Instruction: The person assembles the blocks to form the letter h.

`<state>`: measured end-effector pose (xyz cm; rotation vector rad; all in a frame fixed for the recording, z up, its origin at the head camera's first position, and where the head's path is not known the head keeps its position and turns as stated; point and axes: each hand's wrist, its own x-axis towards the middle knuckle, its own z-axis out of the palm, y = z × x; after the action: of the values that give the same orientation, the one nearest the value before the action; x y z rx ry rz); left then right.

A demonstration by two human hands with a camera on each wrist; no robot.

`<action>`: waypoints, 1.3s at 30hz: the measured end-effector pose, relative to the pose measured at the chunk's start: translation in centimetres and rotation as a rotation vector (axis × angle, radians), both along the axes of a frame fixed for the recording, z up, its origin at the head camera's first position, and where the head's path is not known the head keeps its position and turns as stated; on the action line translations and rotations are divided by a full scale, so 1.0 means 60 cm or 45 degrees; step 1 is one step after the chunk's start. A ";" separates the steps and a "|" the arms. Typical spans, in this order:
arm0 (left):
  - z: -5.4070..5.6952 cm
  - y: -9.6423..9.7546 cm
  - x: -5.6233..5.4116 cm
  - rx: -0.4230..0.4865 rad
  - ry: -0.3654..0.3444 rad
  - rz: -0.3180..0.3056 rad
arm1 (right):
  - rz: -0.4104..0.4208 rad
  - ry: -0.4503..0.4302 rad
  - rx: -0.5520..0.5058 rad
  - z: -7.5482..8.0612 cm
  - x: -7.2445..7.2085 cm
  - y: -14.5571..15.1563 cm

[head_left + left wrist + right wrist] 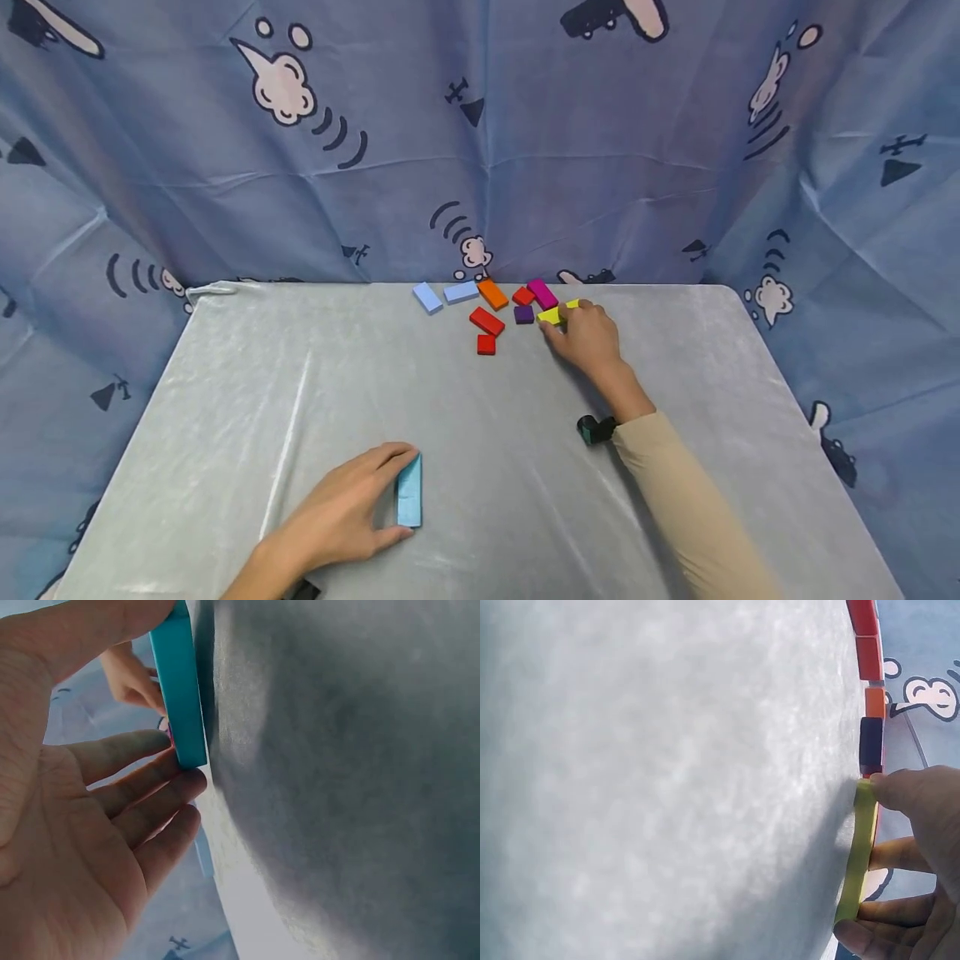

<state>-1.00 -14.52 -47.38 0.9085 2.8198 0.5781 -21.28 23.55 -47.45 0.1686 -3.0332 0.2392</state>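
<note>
Curtain (480,150) hangs behind the counter's (360,383) far edge. Along that edge, near its middle, lie two blue blocks (427,298), an orange block (493,294), a small red block (523,296) and a magenta block (542,294). A long red block (487,322) and a red square (486,345) sit farther in from the edge. A purple block (523,315) lies just beside the left end of the yellow block (551,317), crowding that side. The right hand (589,336) pinches the yellow block, thumb at the end by the purple block, fingers at the end toward the far right corner. Well apart from the far edge, the left hand (348,508), fingers and thumb set wide, holds the cyan block (409,493) lengthwise: thumb at the near end, fingertips at the far end.
</note>
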 end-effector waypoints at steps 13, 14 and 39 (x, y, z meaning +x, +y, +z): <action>-0.011 -0.005 0.025 0.071 0.045 0.002 | -0.041 -0.031 -0.259 -0.004 0.007 0.011; -0.012 -0.004 0.026 0.073 0.046 -0.004 | -0.049 -0.035 -0.250 -0.005 0.008 0.011; -0.007 0.018 0.027 0.036 0.046 -0.044 | 0.009 0.030 -0.466 0.007 0.077 -0.042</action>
<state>0.63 -13.46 -47.79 0.9805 2.8287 0.6043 -16.68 21.05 -47.00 0.1510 -2.9004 0.7765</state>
